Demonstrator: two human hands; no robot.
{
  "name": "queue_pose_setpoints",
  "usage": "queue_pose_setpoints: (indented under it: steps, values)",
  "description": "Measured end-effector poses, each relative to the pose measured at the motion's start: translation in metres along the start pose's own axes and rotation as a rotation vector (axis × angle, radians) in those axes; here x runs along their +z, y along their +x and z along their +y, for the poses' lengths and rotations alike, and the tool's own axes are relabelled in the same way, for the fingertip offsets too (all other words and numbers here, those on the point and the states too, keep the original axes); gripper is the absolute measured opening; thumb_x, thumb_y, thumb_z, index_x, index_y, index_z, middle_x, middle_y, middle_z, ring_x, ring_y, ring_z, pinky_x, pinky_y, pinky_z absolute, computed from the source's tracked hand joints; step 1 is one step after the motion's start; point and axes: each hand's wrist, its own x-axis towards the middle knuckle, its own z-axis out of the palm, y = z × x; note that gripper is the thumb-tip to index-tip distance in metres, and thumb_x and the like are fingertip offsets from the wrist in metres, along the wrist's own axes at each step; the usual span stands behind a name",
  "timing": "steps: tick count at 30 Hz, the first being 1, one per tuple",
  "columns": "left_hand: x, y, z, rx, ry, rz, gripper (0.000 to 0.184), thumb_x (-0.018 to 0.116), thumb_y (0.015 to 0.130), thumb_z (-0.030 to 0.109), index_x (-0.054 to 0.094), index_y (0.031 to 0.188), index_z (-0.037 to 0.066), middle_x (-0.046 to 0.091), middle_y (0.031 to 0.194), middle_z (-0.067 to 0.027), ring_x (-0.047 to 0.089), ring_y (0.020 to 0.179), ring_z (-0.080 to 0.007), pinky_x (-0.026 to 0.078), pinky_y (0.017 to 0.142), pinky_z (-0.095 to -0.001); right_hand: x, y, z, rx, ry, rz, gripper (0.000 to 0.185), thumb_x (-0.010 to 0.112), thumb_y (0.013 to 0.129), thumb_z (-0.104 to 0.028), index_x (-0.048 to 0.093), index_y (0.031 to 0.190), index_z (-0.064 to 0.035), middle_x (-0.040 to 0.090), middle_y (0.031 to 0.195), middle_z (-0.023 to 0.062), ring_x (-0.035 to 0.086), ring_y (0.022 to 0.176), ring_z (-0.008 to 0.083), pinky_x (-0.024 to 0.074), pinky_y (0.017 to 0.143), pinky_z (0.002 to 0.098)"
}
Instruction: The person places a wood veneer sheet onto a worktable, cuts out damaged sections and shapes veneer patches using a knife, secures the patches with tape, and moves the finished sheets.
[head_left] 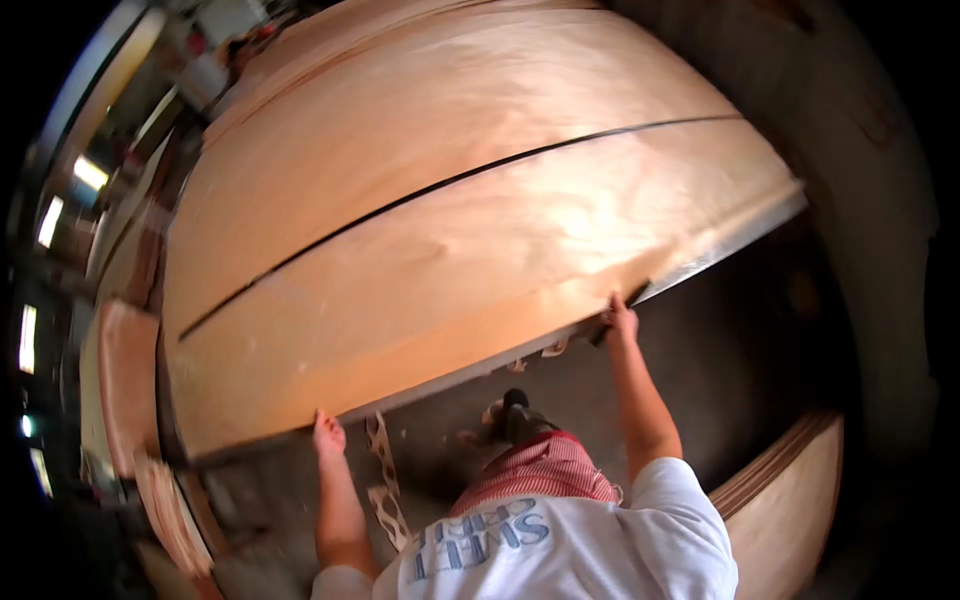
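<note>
A wide, thin wooden sheet lies over a large flat surface in front of me, its near edge towards my body. My left hand pinches that near edge at the lower left. Further right, my right hand is closed at the same edge, round a dark, narrow tool whose ends stick out on both sides of the fist. A long dark strip runs across the wood beyond both hands. Right of my right hand, a shiny metal edge shows under the sheet.
Stacked sheets stand at the lower right, and more wood panels at the left. Torn veneer scraps lie on the dark floor between my arms. My foot shows below the edge.
</note>
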Motion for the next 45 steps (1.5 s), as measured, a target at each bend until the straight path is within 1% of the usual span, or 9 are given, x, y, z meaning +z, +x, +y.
queue_pose_setpoints:
  steps: [10,17,21,23,31,37,41,42,45]
  values:
    - [-0.227,-0.133,-0.156,-0.070,-0.052,0.057,0.014,0.060,0.081,0.025,0.052,0.084,0.014,0.050,0.062,0.0038,0.047,0.049,-0.0061,0.033,0.037,-0.0167,-0.290,-0.185,0.035,0.055,-0.309,0.123,0.019,0.057,0.082,-0.020,0.046,0.071,-0.0112,0.038,0.053,-0.0040,0.030,0.039,0.0073,0.0234,0.036,0.0226]
    - [-0.292,-0.160,-0.216,-0.330,0.179,-0.077,0.032,0.049,0.085,0.039,0.056,0.088,0.007,0.058,0.065,-0.0039,0.052,0.050,-0.0108,0.040,0.042,-0.0193,-0.361,-0.219,0.022,0.116,-0.375,0.279,0.019,0.056,0.083,-0.025,0.050,0.071,-0.0106,0.043,0.053,-0.0026,0.030,0.037,0.0074,0.0231,0.033,0.0216]
    - [-0.192,-0.187,-0.161,-0.425,1.108,-0.472,0.049,0.038,0.087,0.047,0.058,0.090,0.002,0.063,0.073,-0.0113,0.058,0.055,-0.0147,0.045,0.048,-0.0248,-0.365,-0.225,0.022,0.143,-0.505,0.371,0.023,0.057,0.082,-0.027,0.054,0.082,-0.0049,0.058,0.066,0.0040,0.037,0.038,0.0099,0.0232,0.032,0.0242]
    - [-0.150,-0.159,-0.157,-0.309,0.853,-0.573,0.045,0.040,0.088,0.043,0.058,0.090,0.002,0.063,0.076,-0.0102,0.060,0.062,-0.0148,0.046,0.053,-0.0234,-0.367,-0.222,0.040,0.014,-0.689,0.336,0.025,0.056,0.082,-0.024,0.055,0.091,-0.0002,0.062,0.074,0.0086,0.047,0.044,0.0123,0.0324,0.040,0.0243]
    - [0.085,-0.048,-0.062,-0.046,0.317,-0.510,0.047,0.043,0.086,0.046,0.056,0.097,0.002,0.063,0.084,-0.0103,0.062,0.070,-0.0151,0.049,0.058,-0.0235,-0.148,-0.201,0.085,-0.358,-0.997,-0.405,0.019,0.053,0.084,-0.012,0.060,0.099,-0.0028,0.060,0.066,0.0032,0.055,0.061,0.0083,0.0413,0.061,0.0217]
    - [0.123,0.040,-0.059,-0.393,0.192,-0.417,0.063,0.041,0.080,0.058,0.054,0.100,0.000,0.063,0.084,-0.0134,0.062,0.068,-0.0181,0.050,0.055,-0.0252,0.026,-0.208,0.044,-1.148,-1.479,-0.844,0.031,0.057,0.060,0.000,0.064,0.086,-0.0155,0.055,0.059,0.0062,0.051,0.054,0.0283,0.0435,0.051,0.0379]
    - [0.135,0.013,-0.051,-0.253,0.216,-0.235,0.040,0.043,0.081,0.037,0.053,0.089,0.000,0.062,0.077,-0.0148,0.063,0.063,-0.0218,0.051,0.048,-0.0267,0.066,-0.177,0.064,-0.900,-1.511,-1.191,0.018,0.058,0.068,-0.004,0.061,0.083,-0.0133,0.062,0.074,0.0094,0.058,0.057,0.0279,0.0460,0.052,0.0367]
    - [0.134,0.012,-0.053,-0.234,0.150,-0.250,0.035,0.043,0.080,0.034,0.053,0.089,0.001,0.062,0.077,-0.0145,0.063,0.063,-0.0228,0.051,0.048,-0.0272,0.068,-0.165,0.072,-0.815,-1.623,-1.310,0.040,0.049,0.075,-0.007,0.050,0.114,-0.0179,0.061,0.076,0.0129,0.058,0.064,0.0308,0.0471,0.059,0.0394]
    - [0.145,0.012,-0.032,-0.166,0.086,-0.241,0.036,0.043,0.080,0.034,0.053,0.089,0.001,0.062,0.077,-0.0137,0.063,0.064,-0.0225,0.051,0.050,-0.0276,0.114,-0.153,0.083,-0.832,-1.903,-1.316,0.048,0.043,0.079,-0.010,0.039,0.125,-0.0196,0.060,0.078,0.0150,0.058,0.065,0.0317,0.0474,0.060,0.0398]
